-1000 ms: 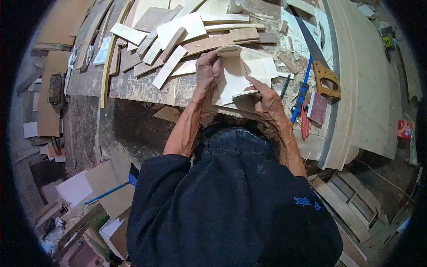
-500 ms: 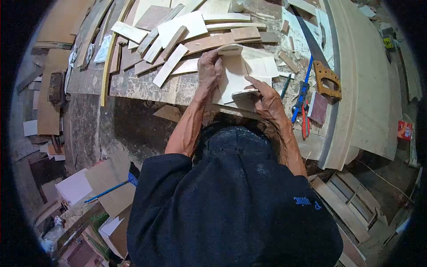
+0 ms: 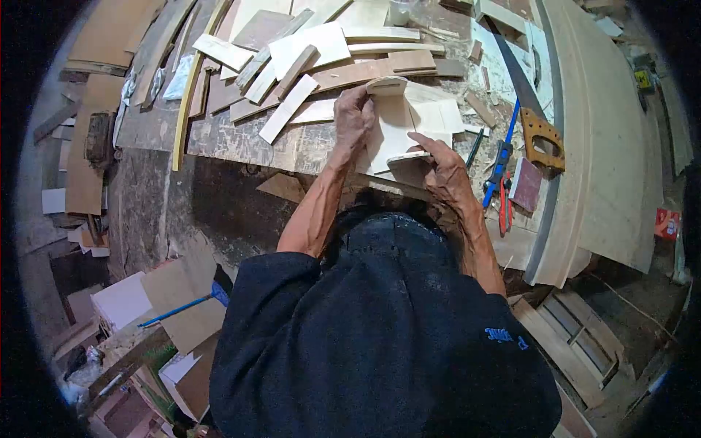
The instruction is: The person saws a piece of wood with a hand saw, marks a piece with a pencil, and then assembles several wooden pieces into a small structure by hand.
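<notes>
A pale wooden piece [image 3: 391,128] with an upright rounded end at its far side and another at its near side lies over the front edge of the workbench [image 3: 292,157]. My left hand [image 3: 354,117] is closed around its far left part, beside the rounded end. With curled fingers, my right hand [image 3: 444,169] grips the near rounded end, thumb and fingers partly hidden. A flat pale board [image 3: 438,117] shows just beyond the piece. To the right of my right hand lie a dark pen [image 3: 475,147] and a blue tool [image 3: 499,174].
A handsaw [image 3: 542,139] with a wooden handle, red-handled pliers [image 3: 505,208] and a reddish block [image 3: 525,185] lie at the right. Wood strips [image 3: 289,109] are heaped at the back left. A long curved panel [image 3: 573,182] borders the bench's right side.
The whole view has shifted slightly, with the bench appearing a little further right. Both hands keep their hold on the wooden piece, which looks almost unmoved.
</notes>
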{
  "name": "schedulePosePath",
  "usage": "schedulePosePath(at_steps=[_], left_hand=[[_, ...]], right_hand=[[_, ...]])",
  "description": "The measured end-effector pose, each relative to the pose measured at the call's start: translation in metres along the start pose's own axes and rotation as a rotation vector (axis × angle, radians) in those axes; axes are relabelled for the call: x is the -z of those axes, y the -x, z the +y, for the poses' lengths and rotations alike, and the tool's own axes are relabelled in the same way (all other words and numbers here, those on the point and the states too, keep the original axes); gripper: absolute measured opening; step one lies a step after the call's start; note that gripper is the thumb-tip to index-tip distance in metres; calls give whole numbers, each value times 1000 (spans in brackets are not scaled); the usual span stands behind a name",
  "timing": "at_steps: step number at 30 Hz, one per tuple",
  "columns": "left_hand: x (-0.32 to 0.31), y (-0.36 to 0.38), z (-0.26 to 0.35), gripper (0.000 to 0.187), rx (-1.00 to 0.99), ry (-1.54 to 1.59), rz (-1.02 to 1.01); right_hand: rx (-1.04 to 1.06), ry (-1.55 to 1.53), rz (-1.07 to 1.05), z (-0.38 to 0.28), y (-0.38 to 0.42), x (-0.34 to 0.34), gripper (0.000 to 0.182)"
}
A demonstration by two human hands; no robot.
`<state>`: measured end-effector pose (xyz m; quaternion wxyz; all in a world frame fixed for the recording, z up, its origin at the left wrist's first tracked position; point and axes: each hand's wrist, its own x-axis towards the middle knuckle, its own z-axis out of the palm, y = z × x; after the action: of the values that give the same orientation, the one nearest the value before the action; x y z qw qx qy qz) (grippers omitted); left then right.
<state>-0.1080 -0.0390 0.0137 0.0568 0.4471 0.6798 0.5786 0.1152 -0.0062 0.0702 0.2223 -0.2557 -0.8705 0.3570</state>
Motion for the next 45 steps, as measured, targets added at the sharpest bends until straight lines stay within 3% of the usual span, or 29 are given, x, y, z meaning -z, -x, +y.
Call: schedulePosePath(at_steps=[8, 19, 22, 26, 39, 43, 45], left_hand=[[-2, 1, 4, 33, 28, 106, 20], [2, 2, 1, 30, -5, -49, -24], [0, -1, -4, 29, -113, -67, 35], [-1, 1, -3, 29, -39, -21, 6], [-6, 2, -13, 29, -60, -50, 1], [-6, 3, -19, 32, -91, -59, -35], [-6, 2, -21, 32, -110, -68, -15]], right_hand=[[-11, 16, -26, 2, 0, 1, 67], [-45, -32, -21, 0, 2, 1, 67], [-6, -23, -4, 1, 1, 0, 67], [-30, 14, -1, 2, 1, -3, 68], [-69, 11, 34, -1, 5, -7, 68], [-289, 30, -53, -12, 5, -3, 71], [-265, 38, -40, -11, 4, -5, 70]])
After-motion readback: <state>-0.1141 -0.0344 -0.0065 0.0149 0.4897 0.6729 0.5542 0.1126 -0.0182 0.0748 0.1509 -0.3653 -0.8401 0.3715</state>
